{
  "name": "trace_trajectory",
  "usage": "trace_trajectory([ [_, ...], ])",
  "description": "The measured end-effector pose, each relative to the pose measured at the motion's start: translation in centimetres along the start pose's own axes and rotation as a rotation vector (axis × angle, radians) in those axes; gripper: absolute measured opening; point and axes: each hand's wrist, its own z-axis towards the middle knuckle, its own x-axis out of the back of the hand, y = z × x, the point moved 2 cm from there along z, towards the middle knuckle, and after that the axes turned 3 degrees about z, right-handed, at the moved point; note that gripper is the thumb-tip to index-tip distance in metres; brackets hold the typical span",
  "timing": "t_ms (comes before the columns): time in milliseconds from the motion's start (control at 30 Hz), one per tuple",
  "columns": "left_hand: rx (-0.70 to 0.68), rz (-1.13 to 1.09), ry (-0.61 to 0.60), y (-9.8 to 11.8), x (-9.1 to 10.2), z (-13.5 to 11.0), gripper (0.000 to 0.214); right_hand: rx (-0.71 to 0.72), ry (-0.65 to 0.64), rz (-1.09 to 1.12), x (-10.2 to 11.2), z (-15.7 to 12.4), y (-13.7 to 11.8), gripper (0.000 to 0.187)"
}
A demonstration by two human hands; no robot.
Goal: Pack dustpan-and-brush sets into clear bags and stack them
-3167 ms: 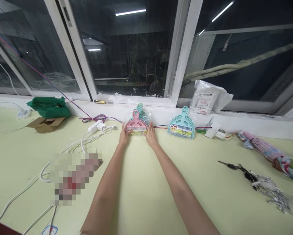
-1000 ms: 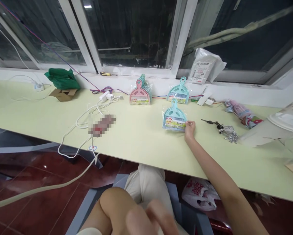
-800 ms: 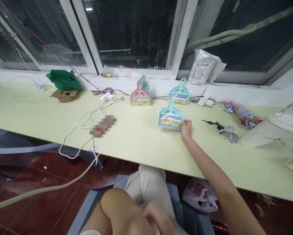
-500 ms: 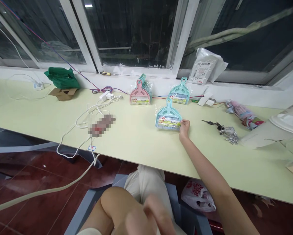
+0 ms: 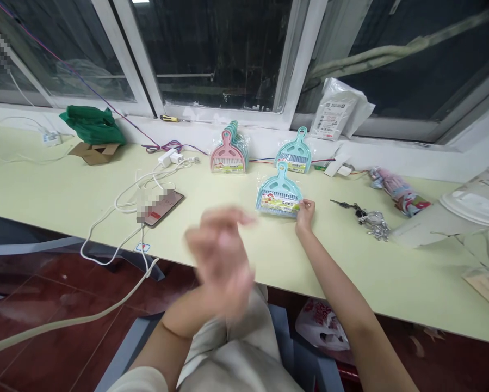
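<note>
A mint-green dustpan and brush set (image 5: 279, 193) in a clear bag with a printed label stands on the table in front of me, handle up. My right hand (image 5: 305, 215) is closed on its lower right edge, thumb and fingers pinching it. My left hand (image 5: 222, 261) is in the air over the table's front edge, smeared by motion, with nothing I can make out in it. Behind the held set, another mint-green set (image 5: 293, 155) leans against the wall. To its left stands a row of bagged sets with a pink dustpan and brush set (image 5: 228, 156) in front.
A phone (image 5: 165, 208) and white cables (image 5: 122, 209) lie on the left. Keys (image 5: 370, 220), a folded umbrella-like bundle (image 5: 401, 190) and a large lidded cup (image 5: 444, 218) are on the right. A green cloth (image 5: 93, 126) rests on a cardboard box (image 5: 93, 153).
My left hand has risen from my lap to above the table's front edge. My right hand still grips the mint-green set. The view has shifted slightly.
</note>
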Motion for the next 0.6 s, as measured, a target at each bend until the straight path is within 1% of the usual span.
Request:
trace_trajectory([
  [33, 0.072, -0.05, 0.055, -2.9, -3.0, 2.0, 0.035, 0.007, -0.004, -0.006, 0.1, 0.0, -0.1, 0.023],
  [100, 0.244, -0.053, -0.04, -9.9, -9.0, 5.1, 0.046, 0.032, -0.02, -0.011, 0.2, -0.1, -0.5, 0.026],
  [133, 0.33, -0.062, -0.073, -13.5, -11.3, 6.0, 0.054, 0.047, -0.029, -0.008, 0.2, -0.2, -0.7, 0.027],
  [167, 0.441, -0.082, -0.12, -17.1, -13.1, 6.4, 0.063, 0.061, -0.041, -0.003, 0.1, -0.3, -0.9, 0.028],
  [200, 0.58, -0.128, -0.195, -20.3, -14.5, 6.4, 0.069, 0.073, -0.052, 0.0, 0.1, -0.5, -1.1, 0.029],
  [233, 0.735, -0.206, -0.302, -23.0, -15.5, 6.0, 0.07, 0.086, -0.061, -0.006, 0.1, -0.6, -1.3, 0.029],
  [267, 0.862, -0.299, -0.431, -25.2, -16.1, 5.3, 0.068, 0.104, -0.069, -0.027, 0.0, -0.7, -1.5, 0.03],
  [300, 0.952, -0.373, -0.512, -26.7, -16.3, 4.6, 0.064, 0.128, -0.081, -0.062, 0.0, -0.9, -1.7, 0.03],
  [367, 1.014, -0.504, -0.617, -28.4, -16.2, 3.4, 0.053, 0.189, -0.121, -0.157, -0.1, -1.1, -2.0, 0.03],
  [467, 0.97, -0.603, -0.691, -29.1, -15.7, 2.6, 0.047, 0.283, -0.207, -0.293, -0.4, -1.6, -2.7, 0.03],
  [533, 0.921, -0.611, -0.667, -29.5, -15.6, 2.6, 0.05, 0.417, -0.232, -0.37, -0.5, -2.1, -3.5, 0.035],
  [600, 0.889, -0.6, -0.578, -30.0, -15.6, 2.7, 0.053, 0.604, -0.289, -0.451, -0.8, -2.9, -4.5, 0.036],
])
